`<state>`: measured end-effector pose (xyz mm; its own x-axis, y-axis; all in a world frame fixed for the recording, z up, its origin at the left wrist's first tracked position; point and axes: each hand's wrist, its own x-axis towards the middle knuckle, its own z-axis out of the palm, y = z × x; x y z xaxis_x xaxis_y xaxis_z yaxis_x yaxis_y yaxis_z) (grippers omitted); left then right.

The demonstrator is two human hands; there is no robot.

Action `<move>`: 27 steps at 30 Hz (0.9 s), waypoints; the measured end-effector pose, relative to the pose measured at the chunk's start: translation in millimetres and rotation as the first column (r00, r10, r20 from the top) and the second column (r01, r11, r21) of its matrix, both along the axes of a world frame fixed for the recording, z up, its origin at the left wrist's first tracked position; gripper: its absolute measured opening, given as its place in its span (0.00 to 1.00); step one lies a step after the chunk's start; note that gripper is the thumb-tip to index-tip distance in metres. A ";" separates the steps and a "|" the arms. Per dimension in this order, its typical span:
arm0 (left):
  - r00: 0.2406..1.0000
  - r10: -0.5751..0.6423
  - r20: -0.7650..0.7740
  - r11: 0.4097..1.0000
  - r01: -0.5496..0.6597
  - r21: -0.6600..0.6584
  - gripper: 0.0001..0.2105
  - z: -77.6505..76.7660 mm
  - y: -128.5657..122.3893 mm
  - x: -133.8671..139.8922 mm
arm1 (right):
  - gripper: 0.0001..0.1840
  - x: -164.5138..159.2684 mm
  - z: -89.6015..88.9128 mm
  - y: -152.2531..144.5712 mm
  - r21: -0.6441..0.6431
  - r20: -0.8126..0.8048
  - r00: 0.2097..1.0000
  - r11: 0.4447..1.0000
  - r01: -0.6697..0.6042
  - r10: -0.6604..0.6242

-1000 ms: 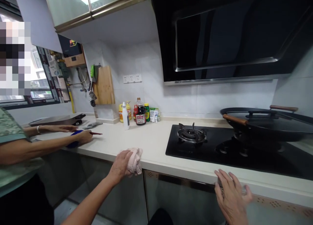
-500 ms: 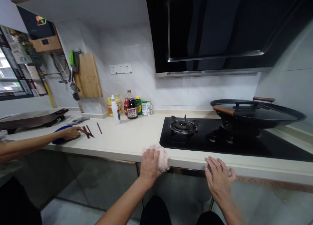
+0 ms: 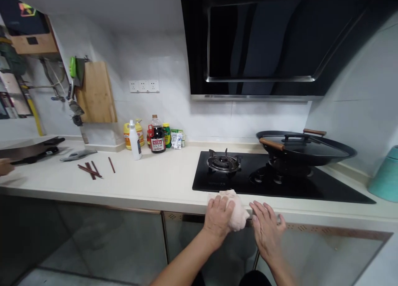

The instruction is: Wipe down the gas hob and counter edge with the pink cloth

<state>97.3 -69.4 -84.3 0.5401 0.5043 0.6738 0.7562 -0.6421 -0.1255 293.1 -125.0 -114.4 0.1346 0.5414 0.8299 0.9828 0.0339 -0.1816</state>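
Observation:
My left hand (image 3: 218, 217) grips a crumpled pale pink cloth (image 3: 238, 213), pressing it against the front edge of the white countertop (image 3: 155, 178). The cloth partly hangs over that edge, just in front of the black gas stove (image 3: 230, 185). To the right, my right hand (image 3: 266, 228) rests on the counter's edge with its fingers spread and nothing in it. A small gap separates it from the cloth.
A lidded wok (image 3: 306, 149) sits on the right burner; the left burner (image 3: 224, 161) is bare. Several brown sticks (image 3: 91, 170), a white bottle (image 3: 134, 143) and a sauce bottle (image 3: 157, 139) are on the counter. Another person's hand (image 3: 4, 166) shows at far left. A teal container (image 3: 385, 176) stands far right.
My left hand has slid right along the counter edge with the cloth, closer to my right hand. The view has turned right. The other person's hand and blue item moved away from the sticks.

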 end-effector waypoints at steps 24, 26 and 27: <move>0.941 0.337 -0.017 0.941 -0.336 0.037 0.34 28.9 19.7 -212.7 | 0.21 -7.1 2.4 -1.5 0.039 -0.082 0.995 0.998 -0.053 0.056; 0.945 0.327 -0.022 0.945 -0.326 0.025 0.36 23.7 16.8 -173.7 | 0.21 -8.2 3.0 -0.7 0.046 -0.070 0.996 0.998 -0.044 0.047; 0.950 0.312 -0.024 0.950 -0.312 0.020 0.36 21.0 15.4 -151.9 | 0.22 -8.4 3.3 -0.1 0.044 -0.064 0.997 0.998 -0.039 0.042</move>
